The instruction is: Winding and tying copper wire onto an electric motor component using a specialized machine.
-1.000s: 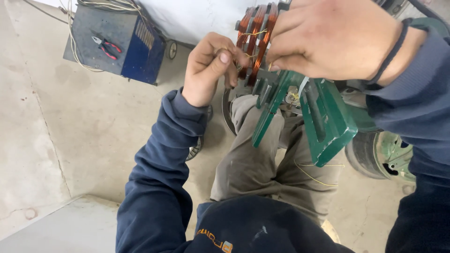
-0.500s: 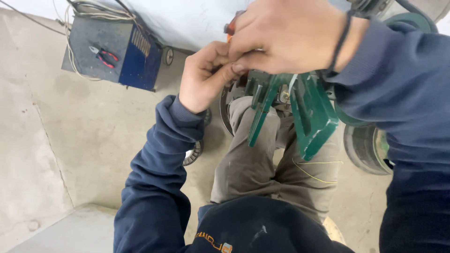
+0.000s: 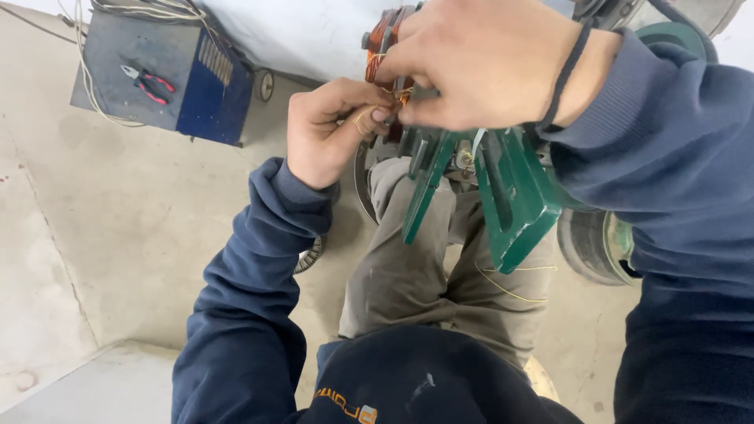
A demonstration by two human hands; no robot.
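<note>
Hands x2 (image 3: 334, 129) (image 3: 491, 67), 1 copper coil (image 3: 381, 43), 1 pliers (image 3: 148, 81)

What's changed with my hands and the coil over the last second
The left hand closed in to the right hand, and both now pinch thin wire at the copper coil. The right hand covers more of the coil. The green frame stays on the lap; pliers remain on the blue box.

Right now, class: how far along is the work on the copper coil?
Done: copper windings already sit in the green-framed part. In hand: left hand and right hand pinch thin thread at the coil. Left: loose thread still hangs untrimmed; pliers lie unused.
</note>
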